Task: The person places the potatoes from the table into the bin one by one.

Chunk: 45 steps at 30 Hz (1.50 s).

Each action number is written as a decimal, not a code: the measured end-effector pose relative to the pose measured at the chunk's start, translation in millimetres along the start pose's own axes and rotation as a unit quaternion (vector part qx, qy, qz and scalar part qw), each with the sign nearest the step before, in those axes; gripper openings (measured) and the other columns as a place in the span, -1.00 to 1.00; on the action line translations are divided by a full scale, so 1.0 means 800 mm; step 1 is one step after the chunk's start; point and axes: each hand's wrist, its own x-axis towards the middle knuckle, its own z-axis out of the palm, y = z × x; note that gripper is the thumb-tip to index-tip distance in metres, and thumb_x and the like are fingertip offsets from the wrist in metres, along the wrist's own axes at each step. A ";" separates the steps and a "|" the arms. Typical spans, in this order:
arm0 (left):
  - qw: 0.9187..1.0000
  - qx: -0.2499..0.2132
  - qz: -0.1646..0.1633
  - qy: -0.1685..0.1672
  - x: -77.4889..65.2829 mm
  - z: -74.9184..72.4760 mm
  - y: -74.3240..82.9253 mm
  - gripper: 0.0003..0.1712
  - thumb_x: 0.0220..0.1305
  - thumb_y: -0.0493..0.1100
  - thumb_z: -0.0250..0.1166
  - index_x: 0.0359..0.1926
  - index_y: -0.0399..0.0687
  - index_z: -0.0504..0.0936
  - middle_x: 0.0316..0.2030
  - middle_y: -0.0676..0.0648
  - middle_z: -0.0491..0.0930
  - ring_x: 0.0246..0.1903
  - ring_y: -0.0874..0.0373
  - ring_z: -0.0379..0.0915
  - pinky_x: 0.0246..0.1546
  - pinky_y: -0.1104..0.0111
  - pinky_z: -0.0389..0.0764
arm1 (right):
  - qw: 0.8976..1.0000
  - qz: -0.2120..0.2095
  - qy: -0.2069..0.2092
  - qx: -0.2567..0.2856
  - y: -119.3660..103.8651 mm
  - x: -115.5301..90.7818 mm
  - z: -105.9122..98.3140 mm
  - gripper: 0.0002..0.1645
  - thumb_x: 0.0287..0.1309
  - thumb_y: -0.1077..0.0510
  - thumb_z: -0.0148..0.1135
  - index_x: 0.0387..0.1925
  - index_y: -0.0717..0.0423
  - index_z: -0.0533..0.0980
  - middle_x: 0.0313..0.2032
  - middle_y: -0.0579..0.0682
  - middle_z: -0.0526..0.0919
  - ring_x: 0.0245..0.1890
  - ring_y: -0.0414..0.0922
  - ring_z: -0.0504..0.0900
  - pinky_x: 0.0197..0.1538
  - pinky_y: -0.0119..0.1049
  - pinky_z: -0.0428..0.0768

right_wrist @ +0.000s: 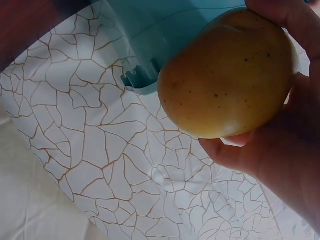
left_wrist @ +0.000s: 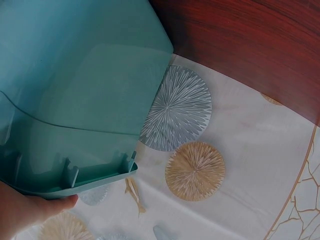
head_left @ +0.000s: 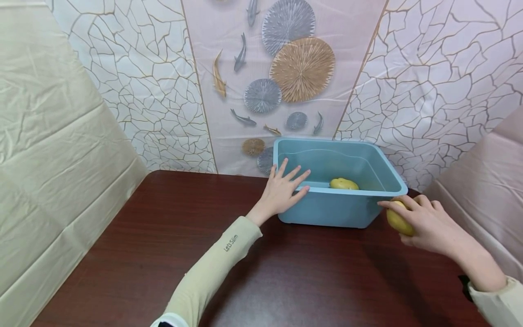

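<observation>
My right hand [head_left: 429, 222] grips a yellow potato [head_left: 397, 219] just outside the near right corner of a blue plastic bin [head_left: 327, 210]. In the right wrist view the potato [right_wrist: 227, 75] is smooth with small dark specks, and the fingers curl round its side. Inside the bin lies another yellow potato [head_left: 344, 183], its lower part hidden behind the near wall. With fingers spread, my left hand [head_left: 279, 190] lies over the bin's near left corner. The left wrist view shows a finger of that hand [left_wrist: 30, 207] against the bin's rim [left_wrist: 100, 186].
The bin stands on a dark red-brown wooden table [head_left: 171, 218], near its back edge. Behind it hangs a patterned cloth [head_left: 229, 54] with discs and fish. Pale cloth [head_left: 49, 172] drapes the left side, and more cloth [head_left: 490, 190] hangs at the right.
</observation>
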 end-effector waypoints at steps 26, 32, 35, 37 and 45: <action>1.000 -0.001 -0.001 0.001 0.001 0.003 -0.001 -0.42 0.32 0.28 -0.31 0.33 0.38 0.04 0.32 0.08 0.14 0.39 -0.09 -0.35 0.29 -0.08 -0.10 | 1.000 -0.021 0.014 -0.017 -0.002 0.022 -0.011 -0.06 -0.62 0.10 0.46 0.05 -0.13 0.36 -0.11 -0.06 0.44 -0.34 0.00 0.37 -0.40 -0.16 0.22; 1.000 -0.002 0.001 0.004 0.001 0.005 -0.002 -0.42 0.32 0.27 -0.31 0.33 0.38 0.05 0.32 0.07 0.14 0.39 -0.09 -0.35 0.29 -0.08 -0.10 | 0.999 -0.025 0.012 -0.019 -0.001 0.027 -0.011 -0.05 -0.60 0.08 0.47 0.07 -0.13 0.36 -0.10 -0.04 0.44 -0.31 0.01 0.38 -0.37 -0.11 0.24; 1.000 -0.003 0.002 0.006 0.001 0.005 -0.002 -0.42 0.32 0.27 -0.30 0.33 0.37 0.05 0.31 0.07 0.15 0.38 -0.09 -0.35 0.29 -0.08 -0.10 | 0.999 -0.025 0.010 -0.019 -0.001 0.030 -0.011 -0.07 -0.59 0.08 0.46 0.07 -0.13 0.36 -0.10 -0.04 0.44 -0.32 0.01 0.37 -0.39 -0.16 0.22; 1.000 -0.005 0.002 0.007 0.000 0.004 -0.002 -0.42 0.32 0.27 -0.30 0.33 0.36 0.07 0.31 0.06 0.15 0.39 -0.09 -0.35 0.29 -0.08 -0.11 | 1.000 -0.024 0.009 -0.017 -0.001 0.032 -0.011 -0.08 -0.58 0.09 0.45 0.06 -0.13 0.36 -0.10 -0.04 0.45 -0.32 0.00 0.36 -0.40 -0.19 0.21; 1.000 -0.011 0.000 0.005 0.000 0.004 -0.001 -0.42 0.32 0.27 -0.30 0.33 0.34 0.09 0.31 0.05 0.16 0.39 -0.09 -0.36 0.30 -0.08 -0.13 | 1.000 -0.023 -0.001 -0.007 0.003 0.042 -0.014 -0.09 -0.52 0.11 0.43 0.08 -0.14 0.35 -0.09 -0.04 0.44 -0.30 0.03 0.37 -0.39 -0.20 0.20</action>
